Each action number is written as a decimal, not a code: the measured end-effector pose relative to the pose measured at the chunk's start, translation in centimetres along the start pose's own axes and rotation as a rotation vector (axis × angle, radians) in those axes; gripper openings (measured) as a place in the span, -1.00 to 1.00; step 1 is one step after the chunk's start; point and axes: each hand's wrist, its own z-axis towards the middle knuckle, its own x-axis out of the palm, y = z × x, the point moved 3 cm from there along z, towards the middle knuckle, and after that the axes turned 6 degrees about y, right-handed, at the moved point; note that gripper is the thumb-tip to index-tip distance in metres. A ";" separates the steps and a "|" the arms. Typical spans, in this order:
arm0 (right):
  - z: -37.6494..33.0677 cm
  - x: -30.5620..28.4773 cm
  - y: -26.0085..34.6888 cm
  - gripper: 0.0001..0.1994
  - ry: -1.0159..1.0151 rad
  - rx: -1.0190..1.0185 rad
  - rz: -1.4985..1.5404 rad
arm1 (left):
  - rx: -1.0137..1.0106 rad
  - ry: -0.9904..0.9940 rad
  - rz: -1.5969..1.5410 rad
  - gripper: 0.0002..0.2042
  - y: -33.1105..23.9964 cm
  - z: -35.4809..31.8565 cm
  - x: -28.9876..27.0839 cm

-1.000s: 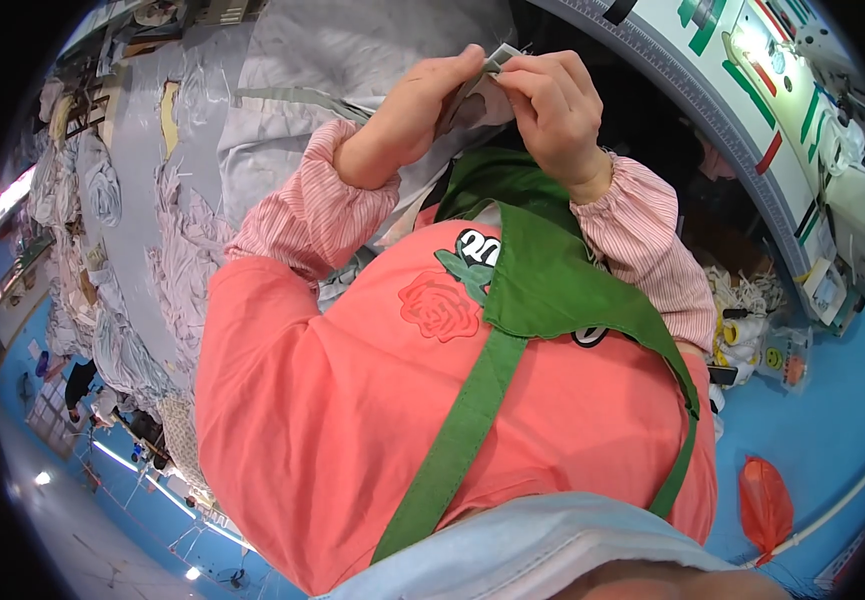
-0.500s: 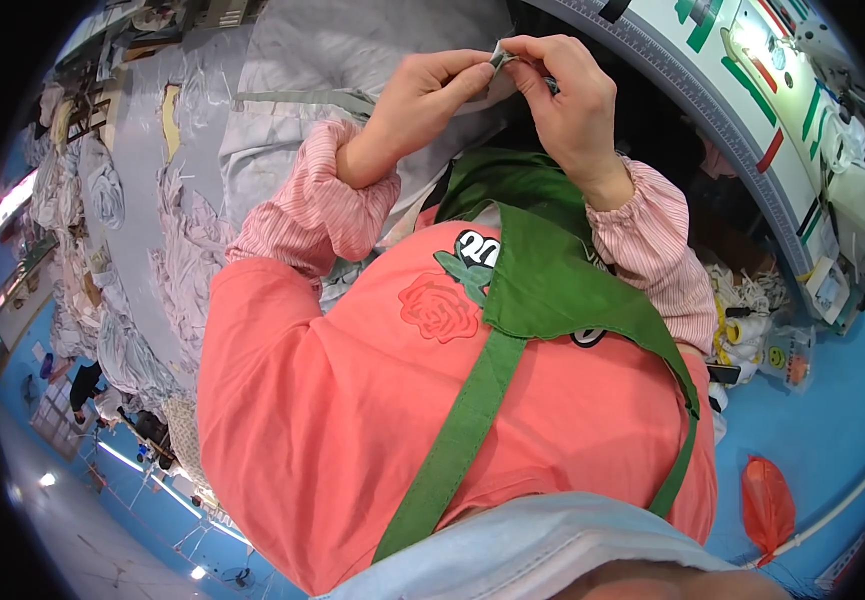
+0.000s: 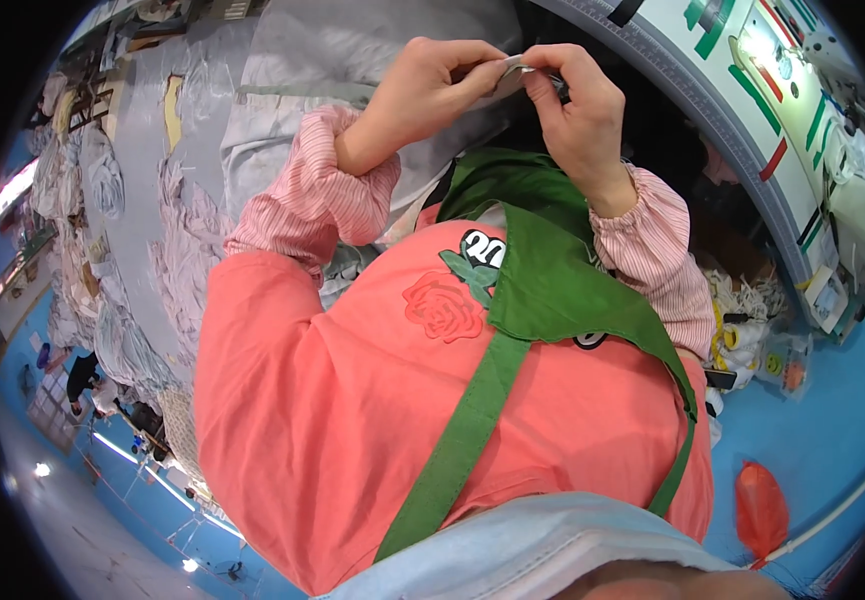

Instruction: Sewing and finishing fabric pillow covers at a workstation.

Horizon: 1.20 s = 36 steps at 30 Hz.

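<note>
Both hands meet at the top centre, pinching a small pale strip that looks like fabric (image 3: 514,64) between them. My left hand (image 3: 422,98) holds one end with thumb and forefinger. On its other end, the fingertips of my right hand (image 3: 582,112) are closed. The fingers cover most of the strip, so its exact kind is unclear. Behind and below the left hand spreads light grey cloth (image 3: 292,60), with a grey-green band (image 3: 302,94) across it.
At the right curves a white sewing machine table with a ruler edge (image 3: 722,120) and a lit machine (image 3: 767,50). Heaped pale garments (image 3: 187,230) lie to the left. A red plastic bag (image 3: 760,508) rests on the blue floor at lower right. A distant person (image 3: 82,378) shows at lower left.
The strip has turned from sticking up to lying flatter between my fingers. My hands have drawn slightly apart, the right one shifting a little right and down.
</note>
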 end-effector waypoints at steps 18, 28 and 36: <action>-11.0 -15.3 -5.5 -0.71 -0.151 0.244 0.728 | -0.172 -0.708 1.041 -0.68 23.8 -7.0 -18.4; -21.0 -25.4 -2.3 -0.78 -0.510 0.443 0.460 | -0.785 -1.026 0.462 -0.25 36.0 -11.1 -18.0; -22.2 -25.3 -1.7 -0.63 -0.442 0.522 0.466 | -1.224 -0.927 0.263 -0.25 32.4 -9.8 -20.6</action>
